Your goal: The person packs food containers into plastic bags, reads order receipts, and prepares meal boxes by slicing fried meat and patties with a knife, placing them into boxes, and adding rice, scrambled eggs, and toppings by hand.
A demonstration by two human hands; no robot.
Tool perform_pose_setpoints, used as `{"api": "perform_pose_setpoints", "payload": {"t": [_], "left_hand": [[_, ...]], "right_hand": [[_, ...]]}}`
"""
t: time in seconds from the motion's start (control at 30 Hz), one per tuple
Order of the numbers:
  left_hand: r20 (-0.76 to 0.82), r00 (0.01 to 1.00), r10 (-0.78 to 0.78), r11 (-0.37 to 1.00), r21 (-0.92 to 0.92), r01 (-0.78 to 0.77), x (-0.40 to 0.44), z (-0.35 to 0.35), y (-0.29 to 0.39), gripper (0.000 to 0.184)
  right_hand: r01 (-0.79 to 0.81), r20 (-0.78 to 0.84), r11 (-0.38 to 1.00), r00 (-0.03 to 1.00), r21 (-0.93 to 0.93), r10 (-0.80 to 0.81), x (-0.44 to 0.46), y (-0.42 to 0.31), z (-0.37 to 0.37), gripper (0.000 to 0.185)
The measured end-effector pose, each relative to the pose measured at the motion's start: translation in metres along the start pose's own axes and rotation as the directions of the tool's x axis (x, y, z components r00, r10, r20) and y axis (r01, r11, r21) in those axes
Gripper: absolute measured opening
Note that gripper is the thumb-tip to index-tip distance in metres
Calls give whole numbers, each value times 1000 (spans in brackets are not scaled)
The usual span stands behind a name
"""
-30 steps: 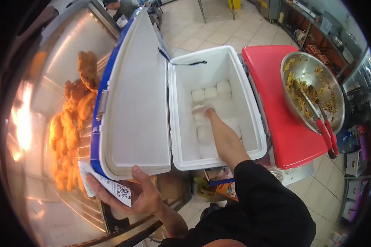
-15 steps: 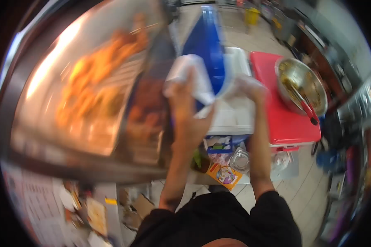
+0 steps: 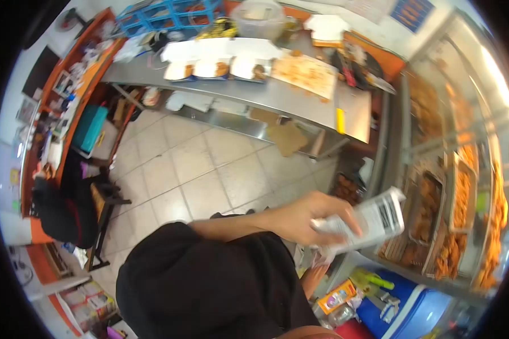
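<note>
My left hand point(image 3: 328, 220) is closed around a white printed paper point(image 3: 379, 217) with dark print on it, held out to the right of my black sleeve. Just below it, my right hand point(image 3: 314, 278) is partly hidden, its fingers against something pale and filmy point(image 3: 321, 257) under the paper. What that is cannot be made out. Beneath both hands are a blue cooler point(image 3: 387, 305) with its lid shut and an orange packet point(image 3: 337, 298).
A steel table point(image 3: 243, 87) carries open white boxes of food point(image 3: 213, 69) and a crumb-covered tray point(image 3: 304, 73). A glass display point(image 3: 430, 152) of fried food stands at right. A person in black point(image 3: 68, 209) is at the left.
The view has swung left to the steel table. The cooler, open at first, is now shut. My right hand has left it and is near my left, which still holds the paper.
</note>
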State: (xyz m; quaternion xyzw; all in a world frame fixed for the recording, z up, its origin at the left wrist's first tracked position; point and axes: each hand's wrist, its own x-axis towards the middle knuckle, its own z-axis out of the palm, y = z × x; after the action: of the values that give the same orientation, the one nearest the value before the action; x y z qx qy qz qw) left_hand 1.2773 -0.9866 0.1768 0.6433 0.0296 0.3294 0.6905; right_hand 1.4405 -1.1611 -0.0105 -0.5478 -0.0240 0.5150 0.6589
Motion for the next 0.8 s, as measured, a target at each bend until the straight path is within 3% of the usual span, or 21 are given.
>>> {"api": "perform_pose_setpoints", "payload": {"t": [0.03, 0.1, 0.13, 0.17, 0.2, 0.23, 0.27, 0.3, 0.33, 0.37, 0.4, 0.43, 0.5, 0.57, 0.63, 0.67, 0.77, 0.8], "left_hand": [[-148, 982, -114, 993, -51, 108, -27, -35, 12, 23], [-361, 932, -38, 995, 76, 70, -77, -106, 22, 36], [-463, 886, -33, 995, 73, 75, -94, -132, 38, 39], [-592, 805, -44, 995, 44, 87, -111, -153, 51, 41], [-679, 731, 70, 990, 135, 31, -133, -180, 53, 44], [-765, 637, 92, 992, 126, 8, -150, -199, 58, 44], [-892, 444, 90, 990, 130, 61, -165, -215, 61, 56], [-920, 369, 134, 981, 175, 81, -179, -234, 63, 56], [-938, 295, 183, 970, 222, 103, -193, -254, 65, 56], [-945, 222, 241, 953, 273, 129, -201, -275, 68, 56], [-945, 187, 270, 947, 295, 125, -206, -297, 72, 56], [-940, 152, 305, 939, 323, 119, -208, -321, 76, 56], [-936, 81, 342, 926, 351, 142, -206, -370, 86, 56], [-936, 10, 351, 918, 347, 191, -197, -417, 100, 57], [-927, -2, 375, 907, 366, 209, -187, -462, 114, 56], [-919, -6, 394, 898, 383, 215, -181, -484, 120, 54], [-929, -48, 367, 913, 350, 209, -174, -543, 133, 52], [-935, -75, 346, 923, 325, 205, -175, -558, 134, 52]], "right_hand": [[-76, 96, 996, 992, -44, 80, 24, 13, 37, 37], [-137, 289, 964, 936, -227, 201, 79, 35, 117, 36], [165, 513, 911, 856, -378, 58, 104, 43, 155, 34], [388, 659, 786, 751, -481, 33, 140, 60, 186, 33], [610, 783, 623, 622, -490, 7, 175, 77, 218, 33], [814, 883, 466, 451, -347, -130, 208, 93, 266, 31], [947, 932, 260, 255, -187, -259, 241, 108, 313, 31], [990, 867, -46, -139, 133, -478, 271, 124, 367, 33], [908, 923, 370, 298, -195, -243, 293, 132, 413, 35], [730, 878, 556, 479, -398, -2, 305, 128, 465, 38], [485, 750, 634, 616, -602, 240, 317, 124, 518, 40], [390, 693, 636, 640, -665, 332, 327, 117, 575, 43], [307, 814, 831, 518, -463, 262, 404, 174, 645, 33], [358, 772, 737, 536, -573, 341, 494, 246, 700, 39], [487, 545, 250, 783, -837, 300, 476, 241, 748, 47], [566, 623, 374, 781, -735, 43, 476, 262, 747, 50], [626, 631, 85, 765, -776, 127, 470, 258, 750, 45], [639, 641, 73, 768, -766, 6, 459, 255, 744, 44]]}}
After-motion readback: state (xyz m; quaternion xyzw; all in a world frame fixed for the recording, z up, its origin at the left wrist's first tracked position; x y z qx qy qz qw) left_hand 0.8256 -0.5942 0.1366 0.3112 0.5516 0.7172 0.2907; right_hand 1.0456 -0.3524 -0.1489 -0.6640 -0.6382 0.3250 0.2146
